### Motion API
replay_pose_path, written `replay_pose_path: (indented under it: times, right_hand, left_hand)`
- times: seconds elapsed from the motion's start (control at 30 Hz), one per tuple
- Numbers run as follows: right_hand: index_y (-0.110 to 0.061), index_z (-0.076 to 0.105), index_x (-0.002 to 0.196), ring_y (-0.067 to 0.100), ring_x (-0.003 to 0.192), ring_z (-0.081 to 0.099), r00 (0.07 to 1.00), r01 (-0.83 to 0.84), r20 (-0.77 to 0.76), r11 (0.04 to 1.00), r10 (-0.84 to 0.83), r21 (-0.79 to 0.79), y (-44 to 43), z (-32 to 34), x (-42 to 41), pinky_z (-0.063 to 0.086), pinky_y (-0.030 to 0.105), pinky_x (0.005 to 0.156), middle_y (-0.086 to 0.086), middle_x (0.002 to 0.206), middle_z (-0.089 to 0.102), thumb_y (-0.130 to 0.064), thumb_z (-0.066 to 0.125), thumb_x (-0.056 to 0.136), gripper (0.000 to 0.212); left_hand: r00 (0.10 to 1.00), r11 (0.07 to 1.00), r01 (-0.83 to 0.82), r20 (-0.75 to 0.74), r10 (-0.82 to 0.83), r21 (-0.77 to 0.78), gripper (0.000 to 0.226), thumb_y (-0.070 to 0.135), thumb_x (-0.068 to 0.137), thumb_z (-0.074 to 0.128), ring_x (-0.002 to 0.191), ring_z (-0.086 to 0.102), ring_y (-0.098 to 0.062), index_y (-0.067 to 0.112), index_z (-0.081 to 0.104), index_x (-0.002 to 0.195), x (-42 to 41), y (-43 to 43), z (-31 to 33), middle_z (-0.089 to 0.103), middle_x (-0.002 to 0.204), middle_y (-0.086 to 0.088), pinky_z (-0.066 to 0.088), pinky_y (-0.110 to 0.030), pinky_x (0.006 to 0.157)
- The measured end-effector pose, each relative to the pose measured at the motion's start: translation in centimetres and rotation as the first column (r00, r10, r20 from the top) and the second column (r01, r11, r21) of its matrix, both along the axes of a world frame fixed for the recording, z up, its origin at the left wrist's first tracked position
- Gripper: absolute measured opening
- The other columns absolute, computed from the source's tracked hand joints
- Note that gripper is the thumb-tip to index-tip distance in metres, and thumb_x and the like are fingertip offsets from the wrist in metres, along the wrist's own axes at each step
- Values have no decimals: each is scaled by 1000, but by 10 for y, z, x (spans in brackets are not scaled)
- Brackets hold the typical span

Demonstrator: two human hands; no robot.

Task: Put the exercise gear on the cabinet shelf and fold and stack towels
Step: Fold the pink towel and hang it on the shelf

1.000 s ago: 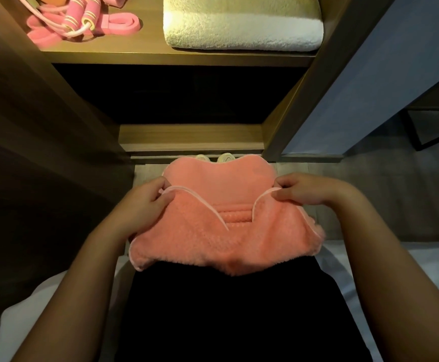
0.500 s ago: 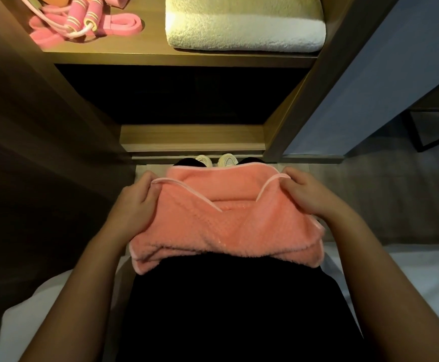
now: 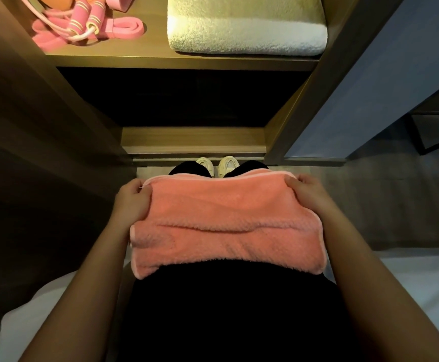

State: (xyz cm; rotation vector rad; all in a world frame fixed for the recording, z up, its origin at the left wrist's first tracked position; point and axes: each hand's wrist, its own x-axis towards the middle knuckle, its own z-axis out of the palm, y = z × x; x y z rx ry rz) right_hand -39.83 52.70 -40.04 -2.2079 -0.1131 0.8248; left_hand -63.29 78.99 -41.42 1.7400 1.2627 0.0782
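Observation:
A folded salmon-pink towel (image 3: 226, 226) lies flat across my lap against my black clothes. My left hand (image 3: 132, 202) grips its far left corner and my right hand (image 3: 308, 194) grips its far right corner. Up on the lit cabinet shelf (image 3: 155, 52) a folded cream towel (image 3: 247, 32) lies on the right. On the left of the same shelf sit a pink jump rope (image 3: 82, 19) and a pink resistance band (image 3: 124, 30), with something orange behind them.
The wooden cabinet has a dark lower compartment (image 3: 187, 97) and a plinth (image 3: 195, 139) just past my white shoes (image 3: 218, 164). A blue-grey cabinet door (image 3: 385, 87) stands open on the right. White bedding (image 3: 409, 283) lies on both sides of me.
Both hands carried the towel's near edge away from me and over the far part, closing the fold. The two flaps that showed a second ago are now one flat layer.

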Motion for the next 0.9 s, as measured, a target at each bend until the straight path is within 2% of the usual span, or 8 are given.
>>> replay_pose_path:
  times: [0.1,0.2,0.33,0.57,0.67,0.77,0.9]
  right_hand:
    - [-17,63,96,14,80,58,999,-36,20,999,36,14,4,-4,3,40,26,60,-1,90,63,-35,56,94,19]
    - [-18,63,97,17,83,59,997,-75,5,997,75,-32,6,-10,5,45,28,65,-2,91,63,-36,59,93,19]
    - [-16,65,96,17,83,59,995,-100,-27,993,99,-57,5,-16,7,45,28,65,1,92,64,-35,60,92,20]
    - [-17,66,89,13,83,60,999,-52,4,995,52,90,8,-10,9,43,25,62,-4,91,66,-29,67,89,12]
    - [-17,67,89,13,83,62,997,-58,-39,989,64,138,7,-8,11,47,26,64,-4,92,67,-30,68,88,13]
    - [-14,68,94,14,83,64,997,7,-73,979,8,204,6,-9,15,50,27,68,-2,93,68,-29,68,88,16]
    - [-16,68,90,15,80,62,994,61,-103,982,-42,181,8,-15,22,48,28,66,0,90,67,-27,67,89,11]
  left_hand:
    - [999,1000,5,-39,-6,-11,19,26,98,49,78,55,-18,19,60,85,6,3,-5,60,88,-3,39,-31,61]
    - [994,993,33,-95,-44,-110,22,27,98,50,75,53,-19,18,56,79,11,2,-9,59,87,-6,37,-31,60]
    - [995,985,21,-92,-37,-171,17,27,97,53,80,56,-20,18,60,84,9,0,-13,61,92,-6,39,-32,61]
    - [999,979,37,-23,-43,-200,7,27,94,58,88,60,-20,25,65,92,8,6,-8,63,96,-1,43,-31,63]
    - [1000,974,29,4,-28,-223,10,33,94,58,87,61,-20,26,65,92,9,8,-5,64,97,-1,43,-31,63]
    - [999,965,16,35,-7,-261,18,44,91,59,88,63,-20,28,67,94,7,10,-2,66,97,1,45,-31,63]
    - [998,972,-12,52,25,-236,19,44,94,55,88,62,-17,30,68,92,6,9,-3,66,96,4,44,-31,63]
